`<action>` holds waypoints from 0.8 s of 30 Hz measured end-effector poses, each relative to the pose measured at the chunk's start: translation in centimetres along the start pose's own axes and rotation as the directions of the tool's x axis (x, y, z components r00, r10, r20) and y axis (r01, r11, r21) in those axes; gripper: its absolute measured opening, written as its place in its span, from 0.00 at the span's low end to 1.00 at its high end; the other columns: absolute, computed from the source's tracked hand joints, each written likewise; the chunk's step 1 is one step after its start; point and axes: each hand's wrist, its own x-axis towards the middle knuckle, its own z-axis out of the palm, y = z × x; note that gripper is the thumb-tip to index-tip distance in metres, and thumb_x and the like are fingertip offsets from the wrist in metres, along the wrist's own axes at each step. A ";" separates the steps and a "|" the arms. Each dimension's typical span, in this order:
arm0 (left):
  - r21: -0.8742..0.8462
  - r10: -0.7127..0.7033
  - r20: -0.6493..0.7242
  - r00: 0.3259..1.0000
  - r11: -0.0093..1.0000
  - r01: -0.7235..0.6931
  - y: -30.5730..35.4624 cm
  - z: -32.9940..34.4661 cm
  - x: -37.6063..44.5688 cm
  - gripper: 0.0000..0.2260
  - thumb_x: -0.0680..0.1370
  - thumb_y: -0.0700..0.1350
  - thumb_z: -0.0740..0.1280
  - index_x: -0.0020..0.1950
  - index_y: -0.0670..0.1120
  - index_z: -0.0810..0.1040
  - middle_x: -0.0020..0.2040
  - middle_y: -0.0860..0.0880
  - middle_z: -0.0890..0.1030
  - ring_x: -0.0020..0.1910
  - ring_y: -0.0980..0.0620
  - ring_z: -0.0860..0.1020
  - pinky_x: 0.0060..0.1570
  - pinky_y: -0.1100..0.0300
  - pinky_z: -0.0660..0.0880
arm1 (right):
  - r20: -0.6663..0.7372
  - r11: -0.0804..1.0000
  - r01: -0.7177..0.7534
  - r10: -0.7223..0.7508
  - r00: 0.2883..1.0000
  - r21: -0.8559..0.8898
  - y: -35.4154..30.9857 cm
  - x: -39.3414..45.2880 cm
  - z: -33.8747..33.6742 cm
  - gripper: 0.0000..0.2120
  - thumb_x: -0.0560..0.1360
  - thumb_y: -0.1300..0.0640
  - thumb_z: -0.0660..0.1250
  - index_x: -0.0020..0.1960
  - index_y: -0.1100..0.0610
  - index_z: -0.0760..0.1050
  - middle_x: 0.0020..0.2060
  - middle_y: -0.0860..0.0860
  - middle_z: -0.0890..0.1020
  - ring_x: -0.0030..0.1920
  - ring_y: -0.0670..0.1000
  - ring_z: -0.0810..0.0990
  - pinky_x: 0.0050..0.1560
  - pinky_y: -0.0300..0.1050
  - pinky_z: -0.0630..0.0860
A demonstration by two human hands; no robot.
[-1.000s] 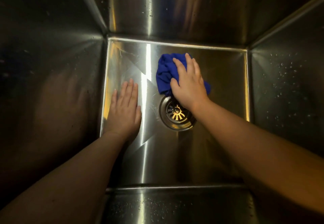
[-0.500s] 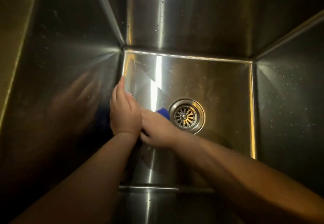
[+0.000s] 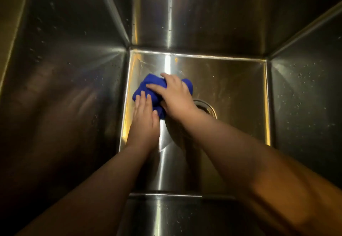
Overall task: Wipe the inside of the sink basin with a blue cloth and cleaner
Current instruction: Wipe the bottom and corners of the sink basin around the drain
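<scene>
Both hands are down on the floor of the steel sink basin (image 3: 231, 80), and the bunched blue cloth (image 3: 146, 92) sits at about ten o'clock from the drain (image 3: 208, 107), near the left wall. The right hand (image 3: 175, 97) presses on top of the cloth with fingers curled over it, gripping it. At seven o'clock from it, the left hand (image 3: 145, 119) lies flat and open, fingertips resting on the cloth's near edge.
</scene>
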 end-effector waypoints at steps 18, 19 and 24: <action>0.522 0.088 0.135 0.987 0.841 -0.146 0.4 1.3 6.0 0.31 0.80 0.58 0.55 0.78 0.53 0.43 0.78 0.45 0.43 0.76 0.41 0.44 0.70 0.39 0.51 | 0.064 0.991 -0.078 0.072 0.995 0.105 3.3 -2.8 -0.7 0.29 0.76 0.62 0.63 0.75 0.51 0.58 0.76 0.54 0.56 0.76 0.55 0.48 0.74 0.47 0.49; 0.521 0.100 0.134 0.986 0.839 -0.156 0.5 1.1 6.2 0.30 0.79 0.57 0.56 0.77 0.53 0.46 0.78 0.43 0.46 0.76 0.40 0.47 0.68 0.40 0.55 | 0.027 0.984 -0.091 0.088 0.996 0.151 3.4 -2.7 -0.9 0.30 0.74 0.65 0.64 0.73 0.52 0.62 0.74 0.55 0.60 0.75 0.54 0.53 0.73 0.46 0.50; 0.426 0.163 0.106 0.981 0.884 -0.193 1.3 -0.1 6.3 0.25 0.75 0.45 0.65 0.70 0.51 0.63 0.73 0.42 0.59 0.69 0.40 0.59 0.61 0.42 0.64 | -0.074 0.960 -0.123 0.146 0.987 0.251 2.2 -2.7 -1.3 0.29 0.64 0.71 0.65 0.64 0.57 0.72 0.61 0.55 0.72 0.64 0.55 0.68 0.67 0.39 0.58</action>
